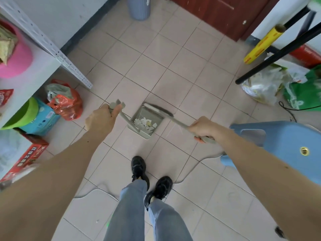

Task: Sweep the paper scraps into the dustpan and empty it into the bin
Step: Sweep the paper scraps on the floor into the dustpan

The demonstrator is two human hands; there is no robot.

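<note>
A grey-green dustpan [147, 112] stands on the tiled floor in the middle of the head view, with several white paper scraps [145, 123] inside it. My left hand [101, 119] is closed around the top of the dustpan's long handle. My right hand [205, 128] grips the handle of a grey broom [161, 109], whose head lies at the dustpan's far mouth. A grey-blue bin [139, 7] stands at the far wall, well beyond the dustpan.
A white metal shelf [57, 53] with a pink tub is at the left, with bags and boxes [66, 101] on the floor beneath. A blue plastic stool [278, 138] is at my right. Black table legs [278, 54], bags and cables lie at the right.
</note>
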